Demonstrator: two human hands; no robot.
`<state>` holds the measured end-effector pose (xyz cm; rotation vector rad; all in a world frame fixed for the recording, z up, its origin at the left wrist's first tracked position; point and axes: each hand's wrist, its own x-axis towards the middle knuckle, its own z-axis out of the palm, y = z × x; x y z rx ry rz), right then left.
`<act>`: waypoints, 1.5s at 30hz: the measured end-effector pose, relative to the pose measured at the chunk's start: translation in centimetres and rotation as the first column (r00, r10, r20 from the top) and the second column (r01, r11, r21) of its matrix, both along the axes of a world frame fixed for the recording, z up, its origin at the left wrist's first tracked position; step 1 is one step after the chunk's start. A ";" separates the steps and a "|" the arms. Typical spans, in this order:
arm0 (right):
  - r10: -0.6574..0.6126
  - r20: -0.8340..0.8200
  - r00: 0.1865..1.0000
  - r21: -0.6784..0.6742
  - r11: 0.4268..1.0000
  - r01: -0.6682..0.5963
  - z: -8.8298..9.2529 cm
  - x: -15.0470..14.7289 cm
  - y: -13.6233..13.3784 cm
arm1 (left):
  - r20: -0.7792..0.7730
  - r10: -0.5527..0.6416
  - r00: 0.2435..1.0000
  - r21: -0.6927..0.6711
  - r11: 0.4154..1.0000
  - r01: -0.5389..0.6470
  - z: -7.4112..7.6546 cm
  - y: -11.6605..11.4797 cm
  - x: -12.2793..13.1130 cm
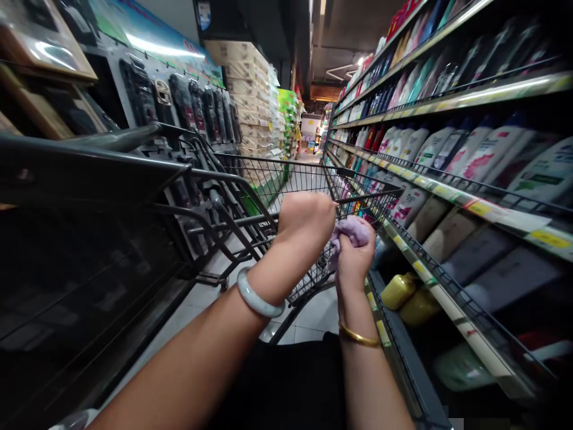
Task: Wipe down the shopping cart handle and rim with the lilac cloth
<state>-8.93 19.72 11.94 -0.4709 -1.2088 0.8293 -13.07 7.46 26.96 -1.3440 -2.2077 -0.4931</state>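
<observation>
My left hand (pixel 307 220), with a pale bangle on its wrist, is closed in a fist over the rear bar of a black wire shopping cart (pixel 308 173). Its fingers curl away from me, so what they grip, if anything, is hidden. Beside it on the right, my right hand (pixel 356 257) is closed around a crumpled light purple cloth (pixel 353 230), the thumb pressed on it. A gold bracelet circles that wrist. Part of the cloth hangs below the fingers towards the cart's basket.
Shelves (pixel 483 203) of bottles line the right side, close to my right arm. Dark metal tubing (pixel 215 203) and a black panel (pixel 67 257) stand at left. Hanging packaged goods (pixel 179 101) and stacked packs (pixel 250 89) are farther along. A tiled aisle (pixel 308 174) runs ahead.
</observation>
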 end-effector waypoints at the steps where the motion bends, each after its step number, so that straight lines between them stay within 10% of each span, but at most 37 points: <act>1: 0.004 -0.011 1.000 0.064 0.998 -0.003 0.8 0.0 -0.5 | -0.011 0.001 1.000 -0.011 1.000 -0.002 0.1 -0.2 0.0; 5: -0.021 0.035 0.999 0.232 0.973 0.012 2.7 0.1 -1.3 | -0.034 -0.007 0.999 -0.025 1.000 0.006 0.0 -0.7 0.0; 11: -0.241 0.028 0.970 0.034 0.970 0.240 1.8 0.3 0.9 | -0.027 -0.060 0.998 0.011 0.998 0.061 -0.2 -1.0 -0.3; 16: -0.147 0.099 0.984 0.307 0.945 0.111 3.4 -0.2 -1.7 | -0.043 -0.037 0.998 0.003 0.999 0.037 -0.3 -1.2 -0.4; 22: -0.071 0.016 0.997 0.110 0.992 0.069 3.0 0.0 -1.2 | -0.160 0.008 0.987 0.056 0.998 0.001 -0.9 -1.4 -0.7; 27: 0.066 0.142 0.988 0.290 0.951 -0.105 3.7 1.0 -3.9 | -0.185 0.057 0.981 -0.007 0.998 -0.060 -0.6 -1.7 -0.3; 34: -0.057 0.145 0.988 -0.213 0.973 0.087 -0.4 2.7 2.3 | -0.208 0.097 0.973 -0.013 0.995 -0.102 -1.0 -2.0 -0.2; 40: 0.043 0.165 0.985 0.262 0.961 -0.086 1.5 2.5 0.5 | -0.262 0.143 0.954 -0.013 0.988 -0.152 -1.1 -1.8 -0.1; 45: 0.027 0.129 0.991 -0.246 0.969 0.006 -0.1 2.5 1.9 | -0.237 0.143 0.961 -0.022 0.988 -0.153 -1.0 -1.6 0.0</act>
